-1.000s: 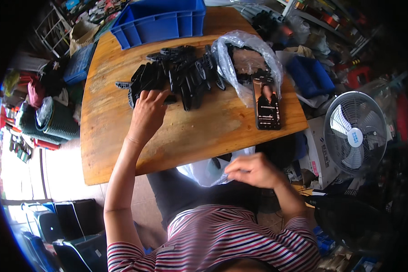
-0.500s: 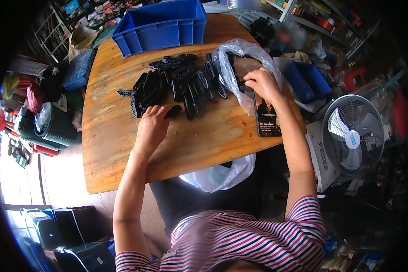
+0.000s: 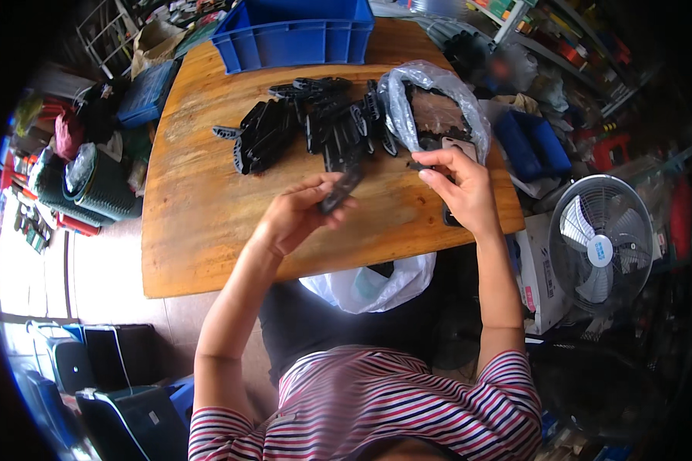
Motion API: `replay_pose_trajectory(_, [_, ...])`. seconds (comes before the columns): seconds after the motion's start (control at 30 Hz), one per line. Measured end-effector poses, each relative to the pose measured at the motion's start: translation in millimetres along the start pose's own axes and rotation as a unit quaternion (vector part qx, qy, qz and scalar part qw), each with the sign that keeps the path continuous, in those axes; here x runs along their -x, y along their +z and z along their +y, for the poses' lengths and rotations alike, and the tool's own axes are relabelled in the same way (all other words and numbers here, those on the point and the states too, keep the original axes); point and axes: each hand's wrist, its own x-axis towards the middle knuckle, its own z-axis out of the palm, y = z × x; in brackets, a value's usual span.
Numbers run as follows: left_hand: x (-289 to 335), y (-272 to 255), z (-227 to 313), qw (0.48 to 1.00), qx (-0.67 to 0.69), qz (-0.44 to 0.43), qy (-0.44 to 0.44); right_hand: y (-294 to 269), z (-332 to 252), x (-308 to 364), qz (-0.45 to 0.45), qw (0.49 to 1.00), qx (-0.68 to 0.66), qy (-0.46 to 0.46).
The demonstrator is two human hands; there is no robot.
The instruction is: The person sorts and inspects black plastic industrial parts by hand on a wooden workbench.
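Observation:
My left hand (image 3: 304, 211) grips a black elongated plastic part (image 3: 341, 190), blurred by motion, above the near middle of the table. To its right, my right hand (image 3: 461, 184) pinches a small dark piece (image 3: 418, 165) between thumb and fingertips. A heap of similar black plastic parts (image 3: 265, 138) lies beyond my hands. The clear plastic bag (image 3: 396, 107), its mouth spread open, stands just past my right hand with small dark pieces inside. Partly covered by my right hand, a phone (image 3: 449, 217) rests on the table.
The wooden table (image 3: 200, 223) has a blue bin (image 3: 292, 48) at its far edge. A white plastic bag (image 3: 373, 288) hangs below the near edge. A fan (image 3: 601, 246) stands at the right, near another blue bin (image 3: 532, 142). Shelves and crates crowd around.
My left hand has lifted a black part from the heap's near edge and moved right. My right hand has drawn back from the bag, carrying a small dark piece. The view has shifted slightly.

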Motion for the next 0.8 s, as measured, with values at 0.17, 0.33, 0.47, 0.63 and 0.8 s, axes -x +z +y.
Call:
replay_pose_trajectory(0.17, [3,18,-13,0.998,0.029,-0.055,-0.016,17,-17,19,-0.008,0.994,-0.095,-0.057])
replay_pose_trajectory(0.33, [4,25,-19,0.996,0.004,-0.09,-0.005,36,-16,31,-0.029,0.993,-0.097,-0.057])
replay_pose_trajectory(0.47, [15,46,-24,0.989,-0.085,-0.068,0.096,48,-21,34,-0.042,0.985,-0.16,-0.043])
replay_pose_trajectory(0.63, [18,31,-26,0.988,-0.125,-0.084,0.031,54,-26,40,-0.007,0.993,-0.101,-0.065])
replay_pose_trajectory(0.8, [17,43,-38,0.92,-0.331,0.03,0.206,61,-23,44,0.036,0.995,-0.049,-0.076])
